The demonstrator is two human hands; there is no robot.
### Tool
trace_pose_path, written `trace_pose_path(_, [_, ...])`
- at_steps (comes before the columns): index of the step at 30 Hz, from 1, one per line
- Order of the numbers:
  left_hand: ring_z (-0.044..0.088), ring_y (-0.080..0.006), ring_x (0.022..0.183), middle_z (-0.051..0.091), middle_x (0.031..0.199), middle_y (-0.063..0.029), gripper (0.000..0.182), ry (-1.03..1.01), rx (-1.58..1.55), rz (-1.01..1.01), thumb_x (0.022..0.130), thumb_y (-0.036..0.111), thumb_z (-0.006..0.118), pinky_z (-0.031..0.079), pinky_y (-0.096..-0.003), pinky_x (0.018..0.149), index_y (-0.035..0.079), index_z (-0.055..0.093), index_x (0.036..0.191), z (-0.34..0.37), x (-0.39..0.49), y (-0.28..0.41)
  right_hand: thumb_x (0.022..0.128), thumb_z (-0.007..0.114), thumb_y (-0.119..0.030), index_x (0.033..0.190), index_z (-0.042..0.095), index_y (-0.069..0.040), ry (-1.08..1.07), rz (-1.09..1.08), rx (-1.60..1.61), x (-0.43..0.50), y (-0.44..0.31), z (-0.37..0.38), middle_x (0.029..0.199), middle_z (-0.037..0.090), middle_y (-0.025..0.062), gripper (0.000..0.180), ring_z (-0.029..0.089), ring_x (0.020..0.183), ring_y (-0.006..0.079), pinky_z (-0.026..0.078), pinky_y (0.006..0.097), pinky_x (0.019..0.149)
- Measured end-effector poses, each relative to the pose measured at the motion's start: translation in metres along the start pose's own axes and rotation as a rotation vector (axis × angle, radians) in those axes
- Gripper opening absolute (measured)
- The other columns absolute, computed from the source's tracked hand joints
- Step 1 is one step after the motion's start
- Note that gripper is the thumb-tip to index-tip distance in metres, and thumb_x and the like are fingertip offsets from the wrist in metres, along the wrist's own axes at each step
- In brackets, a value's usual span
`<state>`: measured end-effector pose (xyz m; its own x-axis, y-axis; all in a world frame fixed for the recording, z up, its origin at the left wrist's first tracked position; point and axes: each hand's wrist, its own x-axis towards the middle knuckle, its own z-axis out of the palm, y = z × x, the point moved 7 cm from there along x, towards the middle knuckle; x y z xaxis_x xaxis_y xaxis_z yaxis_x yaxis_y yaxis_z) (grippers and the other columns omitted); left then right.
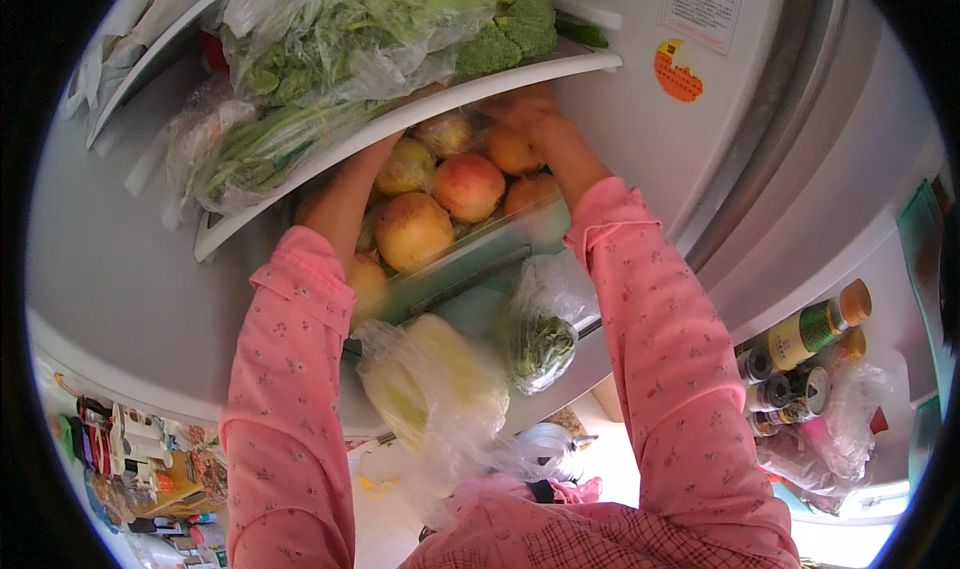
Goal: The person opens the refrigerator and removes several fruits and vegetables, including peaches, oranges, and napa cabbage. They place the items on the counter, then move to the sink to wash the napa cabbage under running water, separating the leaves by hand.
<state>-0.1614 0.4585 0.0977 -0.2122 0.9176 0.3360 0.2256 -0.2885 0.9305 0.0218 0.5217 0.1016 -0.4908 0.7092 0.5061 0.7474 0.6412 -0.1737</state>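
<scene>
Both my arms, in pink patterned sleeves, reach into a refrigerator beneath a white-edged shelf. Below it a drawer with a translucent front holds several round yellow and red fruits. My right hand is at the back right of the fruit, against an orange-yellow one; its fingers are blurred and partly shaded. My left forearm passes along the left of the fruit, and the hand is mostly hidden behind the shelf edge. What either hand grips is not visible.
On the shelf lie bagged leafy greens, broccoli and bagged long green stalks. A bagged pale cabbage and bagged dark greens sit before the drawer. Jars stand in the door at right.
</scene>
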Motion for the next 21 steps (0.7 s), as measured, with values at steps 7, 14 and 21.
trace_pose_path(7, [0.047,-0.0308,0.121,0.046,0.132,-0.0183,0.062,-0.038,0.643,0.138,0.087,0.042,0.059,0.039,-0.0409,0.101,0.006,0.039,0.133,0.001,0.017,0.003,0.078,0.062,-0.046,0.13,0.05,-0.006,-0.17,-0.147,-0.206,-0.001,-0.001,0.017,0.135,0.048,0.0175,0.066,0.045,0.125,0.0318,0.036,0.0391,0.106])
trace_pose_path(14, [0.044,-0.032,0.125,0.042,0.137,-0.0199,0.07,-0.084,1.157,0.125,0.085,0.045,0.06,0.036,-0.0418,0.104,0.006,0.034,0.137,0.014,0.015,-0.008,0.067,0.073,-0.053,0.132,0.044,0.001,-0.281,-0.075,0.16,-0.038,0.035,0.003,0.133,0.048,0.0227,0.09,0.046,0.123,0.0352,0.037,0.0393,0.103])
trace_pose_path(21, [0.041,-0.0332,0.128,0.038,0.141,-0.0214,0.078,-0.078,1.344,0.095,0.084,0.048,0.061,0.033,-0.0428,0.107,0.006,0.029,0.142,0.018,0.005,-0.002,0.061,0.077,-0.054,0.14,0.031,0.0,-0.202,0.008,-0.085,-0.061,0.014,0.016,0.14,0.039,0.02,0.107,0.033,0.133,0.0333,0.032,0.0377,0.108])
